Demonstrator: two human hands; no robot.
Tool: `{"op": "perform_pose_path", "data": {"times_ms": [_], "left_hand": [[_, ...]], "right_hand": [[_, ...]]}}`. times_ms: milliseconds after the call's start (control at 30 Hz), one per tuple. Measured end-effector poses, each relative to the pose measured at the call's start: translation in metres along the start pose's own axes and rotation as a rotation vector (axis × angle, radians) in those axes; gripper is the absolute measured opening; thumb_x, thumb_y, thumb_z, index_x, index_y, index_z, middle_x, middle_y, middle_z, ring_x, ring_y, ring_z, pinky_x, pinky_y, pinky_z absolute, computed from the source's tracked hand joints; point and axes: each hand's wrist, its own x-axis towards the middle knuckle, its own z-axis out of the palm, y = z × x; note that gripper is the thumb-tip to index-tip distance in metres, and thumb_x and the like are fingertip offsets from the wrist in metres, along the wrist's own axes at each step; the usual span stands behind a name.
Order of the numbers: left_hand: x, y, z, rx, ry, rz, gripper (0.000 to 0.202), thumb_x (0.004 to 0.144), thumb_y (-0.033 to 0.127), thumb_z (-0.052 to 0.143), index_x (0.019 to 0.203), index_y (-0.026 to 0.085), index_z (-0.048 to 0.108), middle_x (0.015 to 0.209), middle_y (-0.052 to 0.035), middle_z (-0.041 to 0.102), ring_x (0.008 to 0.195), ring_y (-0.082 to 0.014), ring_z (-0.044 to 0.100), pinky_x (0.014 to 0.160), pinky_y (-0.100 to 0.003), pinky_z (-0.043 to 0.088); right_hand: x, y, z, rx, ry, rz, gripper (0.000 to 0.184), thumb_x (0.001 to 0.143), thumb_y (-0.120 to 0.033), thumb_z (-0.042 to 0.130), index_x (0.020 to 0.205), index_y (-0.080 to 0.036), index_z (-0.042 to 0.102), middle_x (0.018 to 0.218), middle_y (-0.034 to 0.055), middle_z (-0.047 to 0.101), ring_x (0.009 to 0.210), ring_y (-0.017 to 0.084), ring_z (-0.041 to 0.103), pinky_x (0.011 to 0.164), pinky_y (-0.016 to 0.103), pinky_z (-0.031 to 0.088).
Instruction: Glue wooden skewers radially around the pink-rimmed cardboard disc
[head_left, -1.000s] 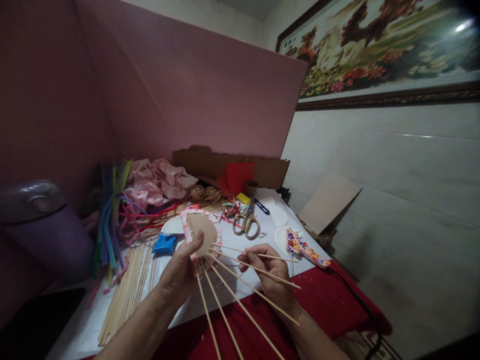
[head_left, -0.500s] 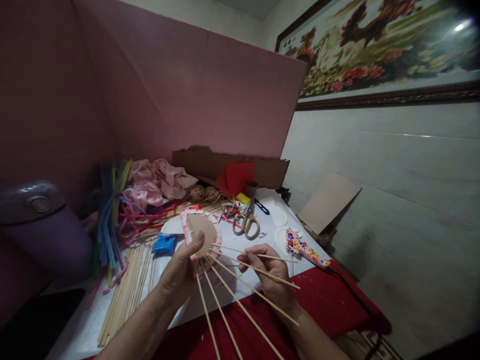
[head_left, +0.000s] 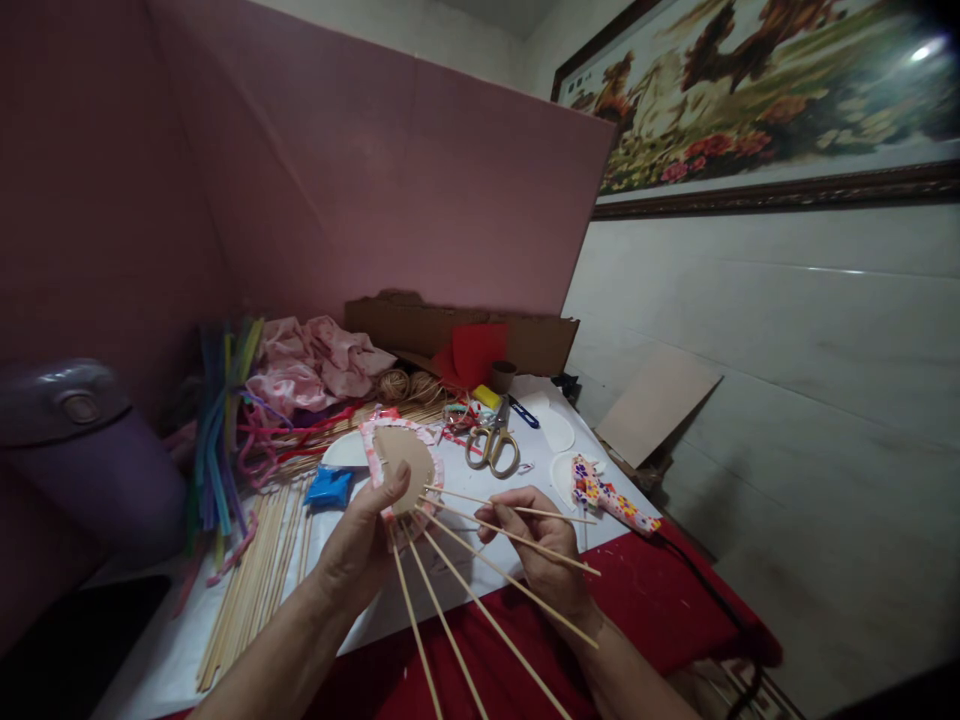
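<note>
Landmark: the gold-handled scissors (head_left: 493,452) on the table (head_left: 431,590).

Cardboard piece (head_left: 403,462), rounded, pink cloth strip around its edge, is left of the scissors and a bit nearer the wearer. Left hand (head_left: 367,535) has it clamped: thumb pressed on the bare face, other fingers mostly hidden behind, so can't tell their spread. Likely gripped that way to keep the piece face-up and steady with the edge accessible.

Six thin sticks (head_left: 493,622) fan out from its lower edge, nearer the wearer than the scissors. Right hand (head_left: 540,550), also on the near side of the scissors, pinches at the upper sticks with thumb and forefinger. One or two in the pinch, can't tell. Holding mid-length probably helps set the angle while the ends meet the card. Can't see what fixes those ends.

Corded flower-patterned tool (head_left: 615,502), maybe a glue gun, is right of the scissors, nose at a white disc (head_left: 562,482); likely parked there to catch drips.

Stick bundle (head_left: 251,585) lies left of the scissors, nearer the wearer, roughly parallel, presumably for easy picking. Utility knife (head_left: 523,413) is just beyond the scissors.
</note>
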Motion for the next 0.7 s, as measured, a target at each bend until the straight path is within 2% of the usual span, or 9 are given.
{"op": "perform_pose_path", "data": {"times_ms": [700], "left_hand": [[-0.0012,0.0004,0.0004,0.015,0.0,0.017,0.022,0.066,0.025,0.06,0.085,0.015,0.059,0.074,-0.0035,0.063,0.056,-0.0128,0.059,0.056,-0.027,0.051]], "right_hand": [[0.0001,-0.0002,0.0007,0.012,0.005,0.019,0.012,0.075,-0.027,0.054,0.079,-0.016,0.052,0.071,0.0031,0.063,0.06,0.013,0.059,0.059,0.026,0.045]]}}
